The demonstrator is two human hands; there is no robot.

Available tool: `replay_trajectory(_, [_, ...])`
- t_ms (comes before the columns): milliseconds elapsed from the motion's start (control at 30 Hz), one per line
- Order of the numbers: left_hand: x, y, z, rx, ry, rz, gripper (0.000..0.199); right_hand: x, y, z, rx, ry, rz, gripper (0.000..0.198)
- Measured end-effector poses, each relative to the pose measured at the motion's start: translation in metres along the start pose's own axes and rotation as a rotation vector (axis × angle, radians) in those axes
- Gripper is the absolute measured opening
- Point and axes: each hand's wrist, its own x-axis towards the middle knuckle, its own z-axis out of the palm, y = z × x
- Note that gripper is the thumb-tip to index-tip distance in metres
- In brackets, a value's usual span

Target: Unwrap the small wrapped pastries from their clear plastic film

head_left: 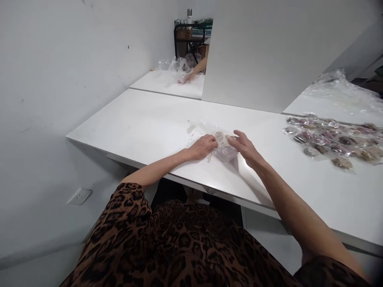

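Note:
A clear plastic bag [228,153] lies on the white table in front of me, with a pale, stone-like lump [220,138] inside it. My left hand [203,147] rests on the tabletop at the bag's left side, its fingers curled closed on the plastic. From the right, my right hand [245,148] holds the bag's side next to the lump, with one finger raised apart from the others. Its lower fingertips are partly hidden against the plastic. Small pale scraps [190,128] lie left of the bag.
Many stone-like pieces in clear bags [338,139] cover the table's right side. A tall white divider [254,52] stands at the back. Beyond it, another person's hand [187,77] is near loose plastic [179,65]. More clear film [344,91] lies at far right.

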Motion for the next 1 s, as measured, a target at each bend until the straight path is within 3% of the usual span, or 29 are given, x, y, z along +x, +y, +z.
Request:
replay_trajectory(67, [0.0,0.007,0.002,-0.12,0.046,-0.039,0.028,0.005,-0.001,0.012,-0.006,0.002,0.01,0.093])
replay_trajectory(133, [-0.002,0.013,0.002,-0.296,0.158,-0.133,0.032,0.01,0.003,0.02,0.095,0.008,0.027,0.08])
replay_trajectory(233, [-0.003,0.02,0.001,-0.618,0.396,-0.38,0.048,0.015,0.013,0.026,0.342,0.056,0.0,0.064])
replay_trajectory(333, [0.004,0.026,0.0,-1.043,0.583,-0.633,0.055,0.015,0.015,0.028,0.436,0.097,-0.091,0.063])
replay_trajectory(400, [0.014,0.03,-0.002,-1.344,0.593,-0.725,0.053,0.013,0.014,0.03,0.441,0.094,-0.139,0.062])
replay_trajectory(533, [0.03,0.039,-0.009,-1.749,0.396,-0.773,0.034,0.006,0.01,0.032,0.414,0.095,-0.204,0.054])
replay_trajectory(600, [0.036,0.042,-0.014,-1.832,0.404,-0.809,0.023,0.005,0.011,0.03,0.374,0.096,-0.244,0.047])
replay_trajectory(667, [0.04,0.043,-0.018,-1.858,0.491,-0.838,0.015,0.006,0.013,0.026,0.346,0.109,-0.277,0.043])
replay_trajectory(833, [0.044,0.037,-0.02,-1.914,0.652,-0.848,0.013,0.01,0.016,0.014,0.302,0.178,-0.366,0.048])
replay_trajectory(1000, [0.045,0.032,-0.015,-1.959,0.633,-0.883,0.016,0.009,0.013,0.011,0.338,0.048,-0.364,0.04])
